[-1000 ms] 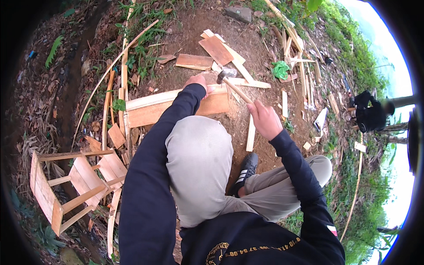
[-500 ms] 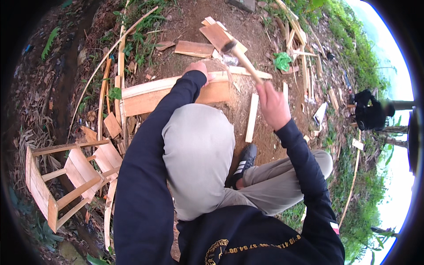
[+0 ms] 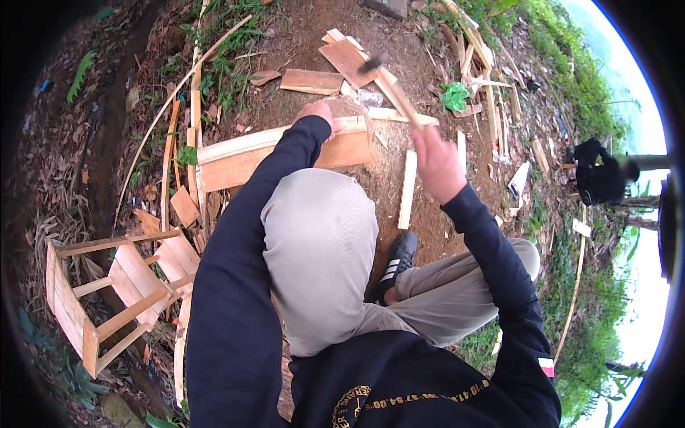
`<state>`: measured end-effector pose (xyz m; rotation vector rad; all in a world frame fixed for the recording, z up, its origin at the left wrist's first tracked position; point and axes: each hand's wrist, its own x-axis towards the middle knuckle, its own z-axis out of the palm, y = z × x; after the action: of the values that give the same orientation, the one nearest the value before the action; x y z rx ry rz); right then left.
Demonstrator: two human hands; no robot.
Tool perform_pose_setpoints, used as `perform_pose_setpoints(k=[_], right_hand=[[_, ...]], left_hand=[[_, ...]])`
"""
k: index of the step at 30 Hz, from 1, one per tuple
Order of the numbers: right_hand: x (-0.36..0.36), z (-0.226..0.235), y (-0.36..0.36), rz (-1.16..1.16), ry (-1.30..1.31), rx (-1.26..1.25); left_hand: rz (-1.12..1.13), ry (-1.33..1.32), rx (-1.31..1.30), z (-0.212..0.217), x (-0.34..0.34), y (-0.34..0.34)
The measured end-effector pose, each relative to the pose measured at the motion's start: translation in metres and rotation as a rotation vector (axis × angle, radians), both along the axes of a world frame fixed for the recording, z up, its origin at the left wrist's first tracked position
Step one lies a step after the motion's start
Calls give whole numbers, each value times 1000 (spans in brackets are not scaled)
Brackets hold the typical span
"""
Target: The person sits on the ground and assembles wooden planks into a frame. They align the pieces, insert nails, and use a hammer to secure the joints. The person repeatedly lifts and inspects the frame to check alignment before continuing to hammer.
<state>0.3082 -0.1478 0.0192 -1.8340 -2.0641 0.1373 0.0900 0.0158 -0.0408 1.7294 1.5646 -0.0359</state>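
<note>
My right hand (image 3: 437,165) is closed round the wooden handle of a hammer (image 3: 401,100), raised over the ground. Its dark head, slightly blurred, points up and left, beyond the right end of a plank assembly. My left hand (image 3: 321,116) grips the top edge of that wooden plank (image 3: 257,162), near its right part; some fingers are hidden behind the wrist and wood. A paler strip runs along the plank's upper edge. Whether a nail is held there is too small to tell. Beside the plank's right end lies a loose wood strip (image 3: 407,189).
Offcut boards (image 3: 312,81) lie beyond the plank, near a green plastic bag (image 3: 455,96). A slatted wooden frame (image 3: 128,289) stands at lower left. A handsaw (image 3: 519,180) rests to the right. Another person in dark clothes (image 3: 603,171) sits at far right.
The hammer has swung slightly, its head lower and blurred, with my right hand shifting a little. My left hand stays on the plank; the view has moved slightly.
</note>
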Motion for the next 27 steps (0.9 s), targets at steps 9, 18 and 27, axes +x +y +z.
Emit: perform_pose_setpoints(k=[9, 18, 27], right_hand=[[-13, 25, 3, -12, 264, 32], [0, 24, 7, -77, 273, -33], [11, -26, -17, -70, 136, -153]], left_hand=[[11, -24, -5, -8, -4, 2], [-2, -27, 4, -1, 0, 1], [12, 66, 104, -7, -6, -3]])
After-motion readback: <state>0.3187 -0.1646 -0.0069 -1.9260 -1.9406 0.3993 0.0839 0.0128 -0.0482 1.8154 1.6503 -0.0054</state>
